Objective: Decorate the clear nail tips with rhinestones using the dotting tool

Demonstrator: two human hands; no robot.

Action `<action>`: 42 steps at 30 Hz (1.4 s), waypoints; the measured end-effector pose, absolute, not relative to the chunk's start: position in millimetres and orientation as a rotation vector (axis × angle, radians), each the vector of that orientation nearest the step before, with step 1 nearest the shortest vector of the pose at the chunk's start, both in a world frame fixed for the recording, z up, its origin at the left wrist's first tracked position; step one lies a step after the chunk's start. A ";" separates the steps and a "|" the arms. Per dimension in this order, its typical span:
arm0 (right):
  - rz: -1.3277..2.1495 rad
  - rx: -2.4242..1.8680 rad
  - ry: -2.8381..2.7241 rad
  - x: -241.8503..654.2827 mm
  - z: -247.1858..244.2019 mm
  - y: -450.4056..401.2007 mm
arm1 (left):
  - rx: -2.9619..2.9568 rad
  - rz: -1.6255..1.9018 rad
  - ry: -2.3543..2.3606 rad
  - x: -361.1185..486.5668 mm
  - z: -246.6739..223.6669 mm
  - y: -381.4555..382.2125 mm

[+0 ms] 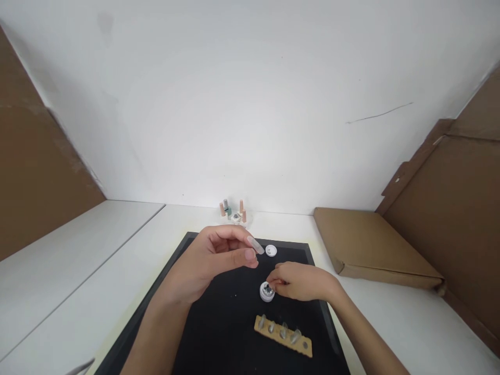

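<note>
My left hand [219, 255] is raised over the black mat, index finger and thumb curled together. A long translucent false nail [255, 245] sits at those fingertips; how it is held underneath is hidden. My right hand [297, 281] reaches down to a small white jar [267, 296] with its fingers pinched at the rim. Dark and silvery bits show inside the jar. What the right fingertips hold, if anything, cannot be made out. Closer to me lies a wooden strip [283, 336] bearing several clear false nails on stands, with a bare grey round spot at its right end.
A white jar lid [271, 251] rests toward the back of the black mat [219, 333]. Behind it, near the wall, stand several small bottles [234, 212] with peach and grey caps. A flat cardboard box [371, 245] lies at right; cardboard panels flank both sides.
</note>
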State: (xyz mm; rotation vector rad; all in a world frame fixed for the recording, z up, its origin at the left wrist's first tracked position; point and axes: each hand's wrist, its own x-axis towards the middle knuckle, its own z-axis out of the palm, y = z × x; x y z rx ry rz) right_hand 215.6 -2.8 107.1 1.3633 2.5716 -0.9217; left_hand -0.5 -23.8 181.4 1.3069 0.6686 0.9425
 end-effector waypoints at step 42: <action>-0.883 1.400 2.402 217.4 97.3 2.2 | 1.335 0.939 0.697 0.4 184.3 -25.3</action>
